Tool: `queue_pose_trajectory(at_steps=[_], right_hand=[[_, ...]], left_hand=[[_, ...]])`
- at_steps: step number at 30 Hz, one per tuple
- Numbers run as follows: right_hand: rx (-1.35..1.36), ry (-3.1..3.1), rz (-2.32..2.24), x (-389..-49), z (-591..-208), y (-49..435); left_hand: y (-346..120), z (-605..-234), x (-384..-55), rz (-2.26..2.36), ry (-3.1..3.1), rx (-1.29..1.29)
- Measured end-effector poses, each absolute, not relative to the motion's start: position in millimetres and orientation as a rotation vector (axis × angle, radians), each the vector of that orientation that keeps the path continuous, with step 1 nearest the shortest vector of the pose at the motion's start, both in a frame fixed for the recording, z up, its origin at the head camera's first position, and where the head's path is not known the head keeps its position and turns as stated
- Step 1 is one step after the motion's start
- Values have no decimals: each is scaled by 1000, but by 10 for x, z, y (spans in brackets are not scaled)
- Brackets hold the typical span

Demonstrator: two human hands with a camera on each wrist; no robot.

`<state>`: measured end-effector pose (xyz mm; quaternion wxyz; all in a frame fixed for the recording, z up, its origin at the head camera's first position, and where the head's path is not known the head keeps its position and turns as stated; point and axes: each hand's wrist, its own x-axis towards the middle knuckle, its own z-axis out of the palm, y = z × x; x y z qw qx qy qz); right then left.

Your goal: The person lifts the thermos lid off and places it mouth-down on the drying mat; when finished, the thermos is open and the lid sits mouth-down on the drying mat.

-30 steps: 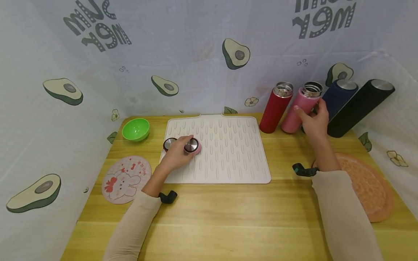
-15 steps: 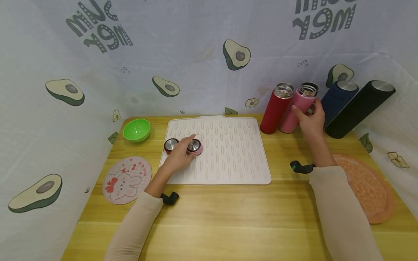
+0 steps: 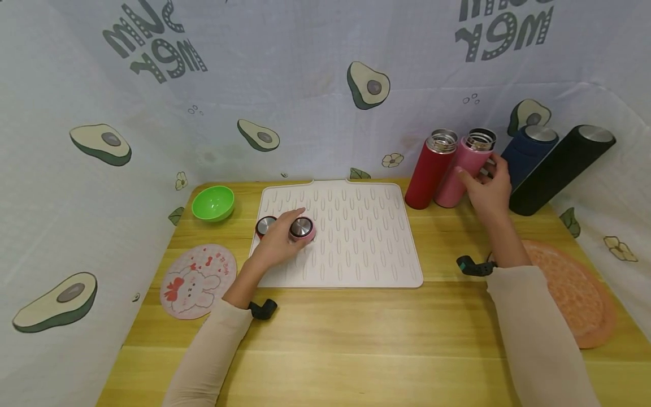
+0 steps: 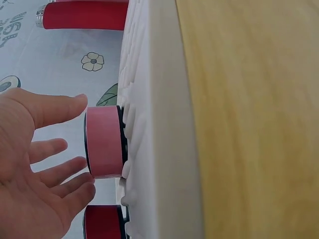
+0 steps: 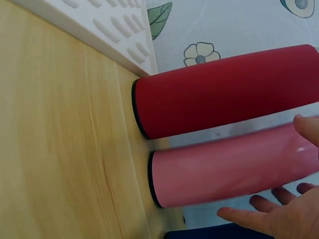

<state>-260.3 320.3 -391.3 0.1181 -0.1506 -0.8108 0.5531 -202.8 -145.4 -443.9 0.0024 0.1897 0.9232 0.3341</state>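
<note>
My left hand is around the pink lid, which rests on the white ridged mat. In the left wrist view its thumb and fingers are spread loosely, with the thumb just off the lid. A red lid sits beside it, partly behind the hand in the head view. My right hand is beside the pink bottle, its thumb and fingers spread on either side without a firm hold. That lidless bottle stands upright close to the lidless red bottle.
To the right of the pink bottle stand a blue bottle and a tall black bottle. A round pizza-patterned mat lies under the right forearm. At left are a green bowl and a pink rabbit mat.
The pink bottle has shifted left toward the red one with my right hand, which has since moved slightly back to the right, apart from it. My left hand has barely moved.
</note>
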Motion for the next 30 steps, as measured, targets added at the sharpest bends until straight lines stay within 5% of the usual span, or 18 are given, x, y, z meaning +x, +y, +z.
queue_pose_trajectory(at_steps=[30], right_hand=[[-348,-2078,1337,-2132,-3803,3458]], left_hand=[[-1390,-4329,-1960,1283,2921,703]])
